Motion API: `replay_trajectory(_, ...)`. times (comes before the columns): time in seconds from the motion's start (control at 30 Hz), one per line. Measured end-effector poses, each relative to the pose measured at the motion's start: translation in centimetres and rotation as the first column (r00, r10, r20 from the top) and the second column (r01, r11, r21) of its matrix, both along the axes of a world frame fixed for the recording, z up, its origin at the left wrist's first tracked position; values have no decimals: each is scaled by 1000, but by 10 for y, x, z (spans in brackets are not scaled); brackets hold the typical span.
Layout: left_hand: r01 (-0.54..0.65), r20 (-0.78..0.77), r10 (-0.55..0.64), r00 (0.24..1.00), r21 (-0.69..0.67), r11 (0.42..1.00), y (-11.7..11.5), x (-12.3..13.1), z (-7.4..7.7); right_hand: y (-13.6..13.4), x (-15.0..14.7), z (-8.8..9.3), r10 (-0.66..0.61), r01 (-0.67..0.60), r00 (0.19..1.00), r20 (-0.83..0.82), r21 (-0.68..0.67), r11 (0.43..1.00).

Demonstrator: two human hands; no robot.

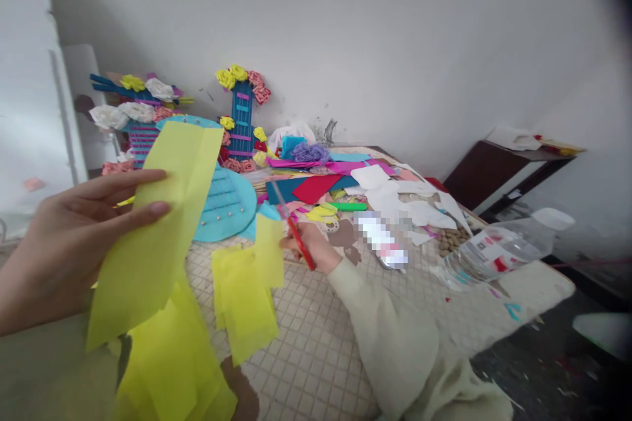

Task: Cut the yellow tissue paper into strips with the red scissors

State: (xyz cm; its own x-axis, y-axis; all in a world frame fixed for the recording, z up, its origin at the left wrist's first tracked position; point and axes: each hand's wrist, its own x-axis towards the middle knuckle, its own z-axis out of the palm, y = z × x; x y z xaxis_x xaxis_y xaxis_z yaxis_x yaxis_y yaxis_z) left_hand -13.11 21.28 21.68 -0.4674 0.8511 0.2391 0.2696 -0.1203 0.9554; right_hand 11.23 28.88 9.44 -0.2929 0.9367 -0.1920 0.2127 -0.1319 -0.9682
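Observation:
My left hand [83, 237] pinches a long, folded strip of yellow paper [172, 210] between thumb and fingers, raised over the table's left side. Farther right, my right hand [316, 247] is closed around red-handled scissors [300, 237], seen nearly edge-on, the blades pointing up and away. At its fingertips hangs a small yellow paper piece [269, 250]. Below it lies a loose pile of cut yellow paper rectangles [245, 302] on the tabletop. Under my left hand is a larger stack of yellow sheets [172, 362], partly hidden by the raised strip.
Blue boards with paper flowers [241, 112] lean at the back wall beside a round turquoise board [227, 204]. Coloured paper sheets [316, 189], purple yarn [310, 153], a green marker [351, 207], a phone [380, 240] and a clear plastic bottle [498, 253] lie across the table.

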Motion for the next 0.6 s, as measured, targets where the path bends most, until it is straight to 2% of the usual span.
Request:
replay_trajectory(0.13,121,139,-100,985,-147,982,-4,10,2,-10,-26,-15,60,-61,996,65,1,998)
replay_trajectory(0.27,308,192,-273,943,-182,934,-6,23,5,-10,-32,-14,75,-74,997,-22,37,997)
replay_trajectory(0.37,417,173,-389,905,-182,890,-5,27,5,-14,-26,0,38,-18,980,-193,106,994)
replay_trajectory(0.47,497,152,-474,868,-209,842,-2,30,2,-25,-21,21,19,57,910,-414,172,983)
replay_trajectory(0.6,638,148,-626,765,-303,708,2,35,-8,-43,-20,45,1,119,804,-595,162,980)
